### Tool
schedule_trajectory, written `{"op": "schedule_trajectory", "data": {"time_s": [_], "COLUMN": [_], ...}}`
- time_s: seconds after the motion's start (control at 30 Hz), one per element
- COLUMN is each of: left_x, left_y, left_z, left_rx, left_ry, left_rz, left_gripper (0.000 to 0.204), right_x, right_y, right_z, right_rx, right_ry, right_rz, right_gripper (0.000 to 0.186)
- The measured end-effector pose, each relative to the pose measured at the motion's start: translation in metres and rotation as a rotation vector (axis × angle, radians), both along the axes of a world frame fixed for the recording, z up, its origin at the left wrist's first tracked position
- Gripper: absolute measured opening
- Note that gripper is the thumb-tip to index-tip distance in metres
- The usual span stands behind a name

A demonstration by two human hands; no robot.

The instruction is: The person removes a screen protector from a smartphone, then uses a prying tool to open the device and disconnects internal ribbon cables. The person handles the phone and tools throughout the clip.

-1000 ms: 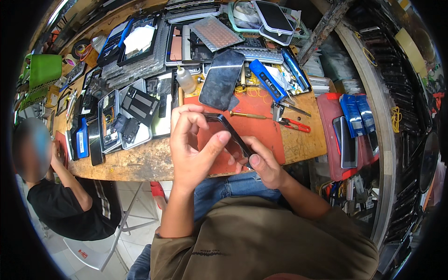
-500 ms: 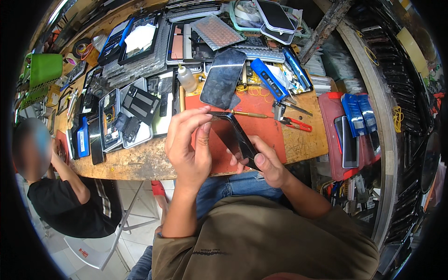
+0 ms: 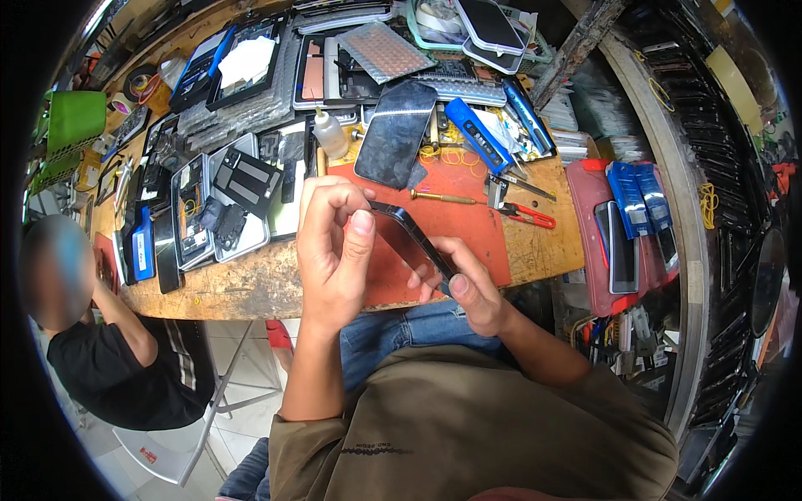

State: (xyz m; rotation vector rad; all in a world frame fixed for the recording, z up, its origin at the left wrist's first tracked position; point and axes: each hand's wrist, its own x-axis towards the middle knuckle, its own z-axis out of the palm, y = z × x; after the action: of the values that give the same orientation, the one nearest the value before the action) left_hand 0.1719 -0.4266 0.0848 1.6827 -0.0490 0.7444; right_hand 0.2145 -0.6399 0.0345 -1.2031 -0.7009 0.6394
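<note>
A dark smartphone is held up in front of me, tilted so that its thin edge faces me. My left hand grips its far left corner, with fingers behind and the thumb in front. At the near right end, my right hand pinches it between thumb and fingers. Below lies an orange-red work mat. Just beyond the phone are a brass-coloured screwdriver and a large dark screen panel with smudged glass.
A clear dropper bottle, red-handled pliers and a blue tool lie around the mat. Opened devices and trays crowd the left. At right stands a red tray with phones. A person sits at far left.
The phone has tipped further edge-on, showing less of its face. Both hands have shifted slightly left and keep their hold. The view has moved a little.
</note>
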Motion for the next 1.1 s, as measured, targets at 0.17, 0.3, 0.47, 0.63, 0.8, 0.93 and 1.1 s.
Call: {"op": "schedule_trajectory", "data": {"time_s": [0.17, 0.3, 0.47, 0.63, 0.8, 0.93, 1.1], "left_x": [0.000, 0.000, 0.009, 0.011, 0.011, 0.009, 0.008], "left_y": [-0.008, -0.015, -0.011, -0.011, -0.010, -0.007, -0.012], "left_z": [0.000, -0.001, -0.004, -0.004, -0.005, -0.008, -0.010], "left_rx": [-0.127, -0.165, -0.241, -0.244, -0.212, -0.311, -0.439], "left_ry": [0.057, 0.103, 0.090, 0.124, 0.114, 0.051, 0.090], "left_rz": [-0.078, -0.046, -0.071, -0.050, -0.007, -0.107, -0.167], "left_gripper": [0.024, 0.022, 0.016, 0.019, 0.025, 0.047, 0.075], "right_x": [0.004, 0.004, 0.009, 0.015, 0.008, -0.002, -0.004], "right_y": [-0.003, -0.003, -0.003, -0.004, -0.001, 0.000, 0.002], "right_z": [0.001, 0.003, 0.008, 0.008, 0.006, 0.007, 0.007], "right_rx": [-0.065, -0.068, -0.048, -0.002, -0.012, -0.059, -0.070], "right_ry": [0.020, 0.039, 0.186, 0.279, 0.209, 0.009, -0.060], "right_rz": [0.068, 0.049, 0.079, 0.112, 0.021, -0.122, -0.158], "right_gripper": [0.089, 0.089, 0.086, 0.082, 0.079, 0.072, 0.063]}}
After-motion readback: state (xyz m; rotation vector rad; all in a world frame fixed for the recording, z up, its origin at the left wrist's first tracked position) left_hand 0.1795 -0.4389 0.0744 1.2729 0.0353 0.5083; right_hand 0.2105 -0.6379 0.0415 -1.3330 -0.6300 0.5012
